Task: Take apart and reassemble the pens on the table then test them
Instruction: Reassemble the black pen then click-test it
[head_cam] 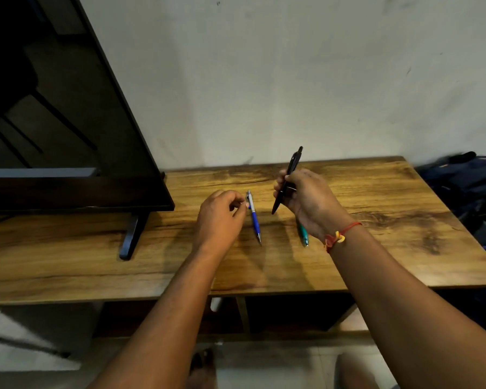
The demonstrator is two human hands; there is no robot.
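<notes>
My right hand [306, 197] grips a black pen [288, 178] above the wooden table [376, 248], tip slanting down and left, clicker end up. A blue pen with a silver upper half [254, 217] lies on the table between my hands, tip toward me. My left hand [220, 217] hovers just left of it, its fingers loosely curled. The fingertips reach the pen's silver end, and no finger is seen round it. A green pen [303, 237] lies under my right wrist, with only its lower end showing.
A black flat screen [68, 122] on a stand foot [131, 237] fills the table's left side. The wall runs close behind the table. A dark backpack [466, 181] sits off the right edge. Shelf compartments lie below the front edge.
</notes>
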